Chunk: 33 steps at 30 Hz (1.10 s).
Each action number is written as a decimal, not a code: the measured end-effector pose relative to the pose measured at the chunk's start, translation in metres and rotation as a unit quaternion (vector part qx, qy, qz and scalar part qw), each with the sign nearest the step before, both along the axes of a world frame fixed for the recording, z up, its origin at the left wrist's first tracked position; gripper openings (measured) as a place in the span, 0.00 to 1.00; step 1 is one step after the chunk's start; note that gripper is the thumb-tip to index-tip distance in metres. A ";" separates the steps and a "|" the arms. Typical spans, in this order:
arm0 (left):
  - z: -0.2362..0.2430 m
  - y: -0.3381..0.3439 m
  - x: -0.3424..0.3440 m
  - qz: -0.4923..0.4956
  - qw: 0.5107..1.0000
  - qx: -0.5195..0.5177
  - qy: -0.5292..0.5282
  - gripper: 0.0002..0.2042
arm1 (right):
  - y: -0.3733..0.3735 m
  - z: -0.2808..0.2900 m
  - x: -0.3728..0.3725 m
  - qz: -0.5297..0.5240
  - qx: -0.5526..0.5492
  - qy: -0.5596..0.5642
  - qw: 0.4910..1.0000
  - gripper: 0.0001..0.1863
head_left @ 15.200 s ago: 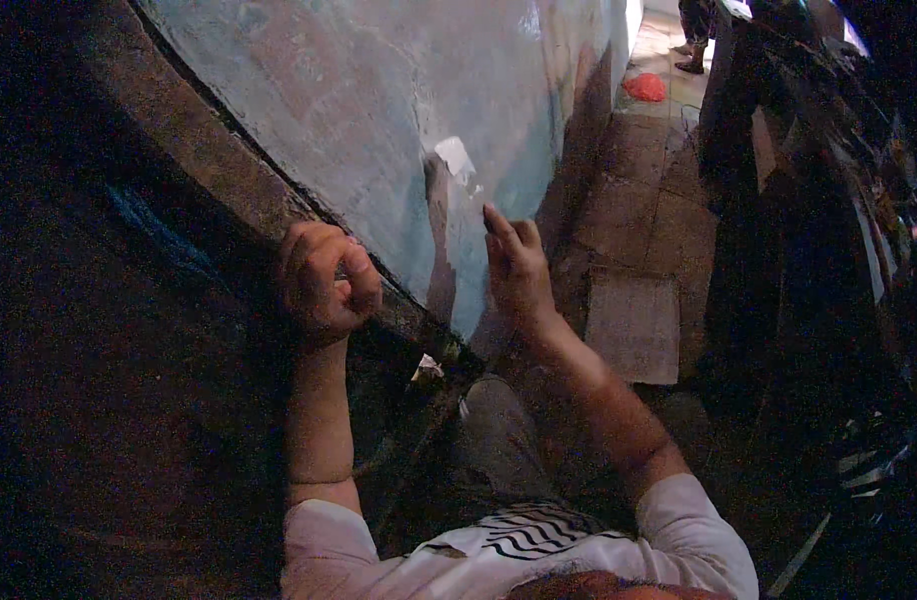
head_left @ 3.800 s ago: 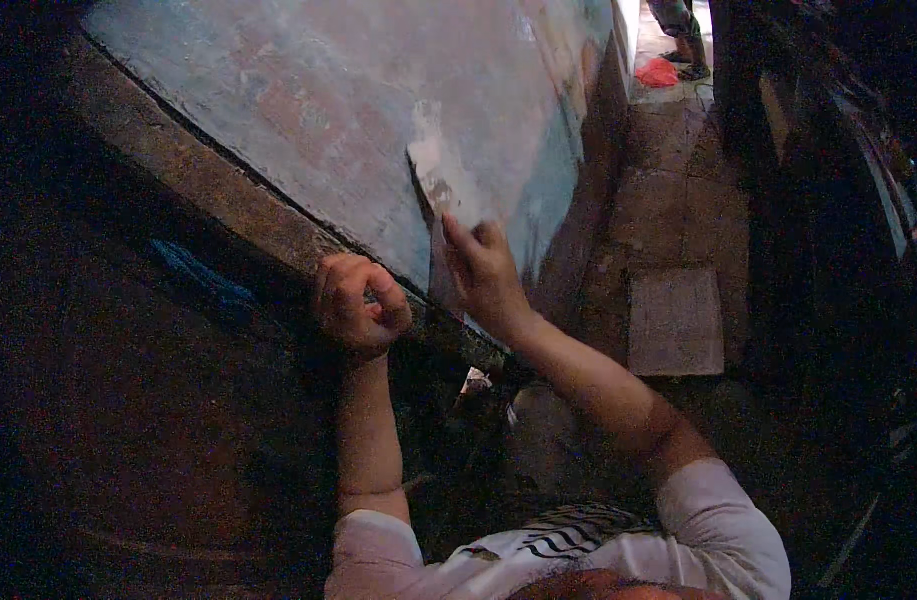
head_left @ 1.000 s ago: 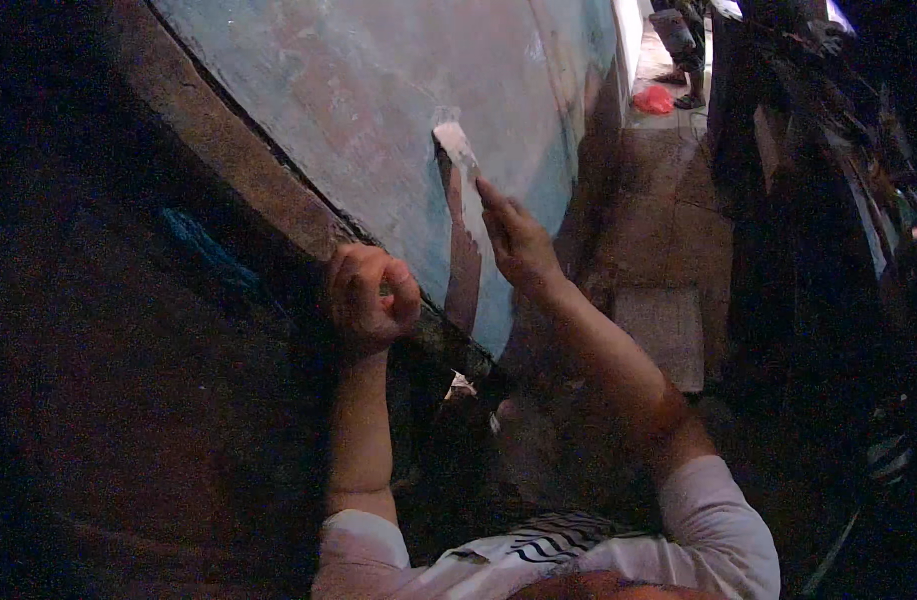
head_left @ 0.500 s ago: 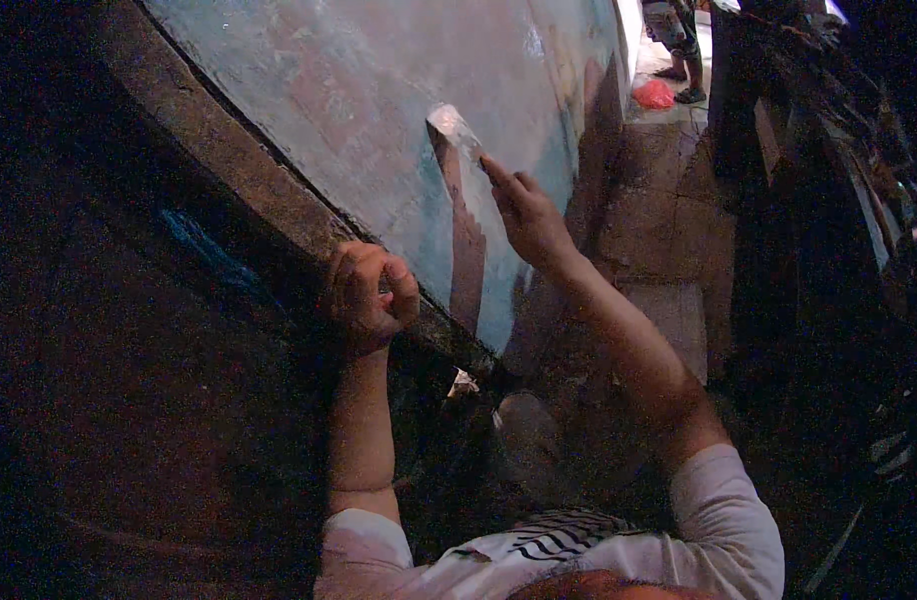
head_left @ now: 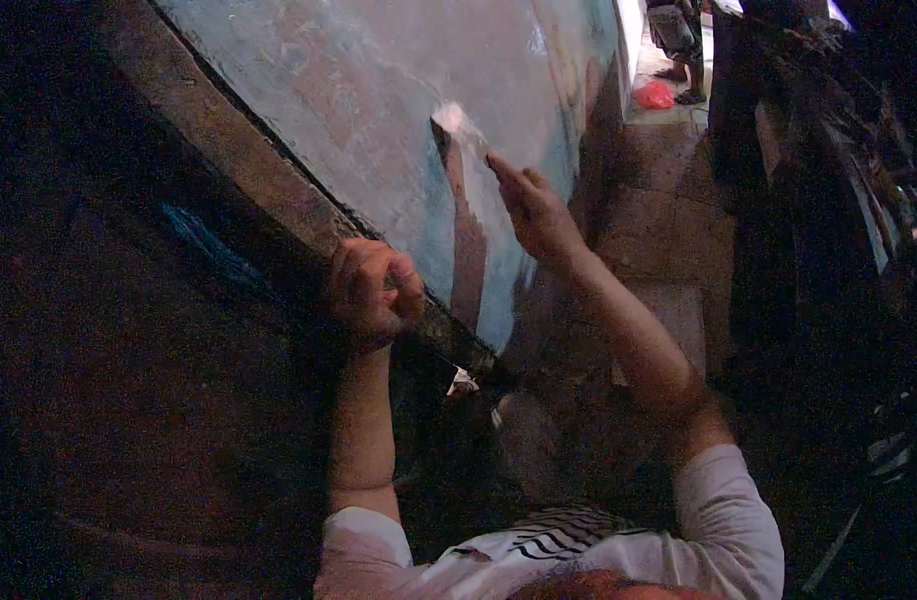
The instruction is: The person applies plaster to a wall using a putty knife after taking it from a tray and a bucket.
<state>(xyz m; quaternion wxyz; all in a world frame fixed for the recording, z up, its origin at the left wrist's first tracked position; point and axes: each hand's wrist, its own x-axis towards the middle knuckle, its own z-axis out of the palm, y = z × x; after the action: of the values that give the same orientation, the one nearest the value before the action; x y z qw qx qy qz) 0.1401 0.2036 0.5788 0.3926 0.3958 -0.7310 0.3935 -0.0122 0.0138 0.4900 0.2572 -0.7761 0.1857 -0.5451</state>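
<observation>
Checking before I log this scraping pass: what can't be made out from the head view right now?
- Scraper handle: hidden inside the right hand.
- Left hand: fist closed; whether it holds anything is hidden by the curled fingers.
- Left of the wall's brown edge: too dark.
- Person at the far end: cut off by the top edge.

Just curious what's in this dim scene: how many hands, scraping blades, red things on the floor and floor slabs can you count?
Hands: 2 (left hand, right hand)
Scraping blades: 1 (blade)
Red things: 1 (red thing)
Pale floor slabs: 1 (slab)
Total: 5
</observation>
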 end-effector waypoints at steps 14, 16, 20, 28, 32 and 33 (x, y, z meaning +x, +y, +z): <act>-0.004 0.001 0.004 -0.018 1.000 -0.016 0.002 0.01 | 0.018 -0.039 -0.005 0.031 0.008 -0.049 0.998 0.25; -0.003 0.002 0.004 -0.021 1.000 0.007 0.021 0.01 | 0.016 -0.025 0.000 0.030 0.003 -0.053 0.998 0.25; -0.004 0.000 0.005 -0.003 0.999 -0.031 -0.020 0.01 | 0.019 -0.037 0.003 0.048 0.034 -0.001 0.998 0.24; -0.020 -0.002 0.025 -0.025 0.999 0.029 0.034 0.04 | 0.032 -0.140 -0.025 0.102 0.226 0.126 0.961 0.28; -0.017 -0.002 0.021 -0.020 0.999 0.022 0.043 0.04 | 0.038 -0.157 -0.038 0.018 0.075 0.158 0.985 0.30; -0.015 -0.002 0.018 -0.018 0.998 0.031 0.056 0.04 | 0.038 -0.158 -0.036 0.015 0.072 0.159 0.985 0.30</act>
<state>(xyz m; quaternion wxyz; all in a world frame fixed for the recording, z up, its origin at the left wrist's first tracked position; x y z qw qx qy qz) 0.1586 0.2012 0.5639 0.4273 0.4159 -0.7269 0.3406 -0.0482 0.0522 0.3324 0.2877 -0.8352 0.2511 -0.3958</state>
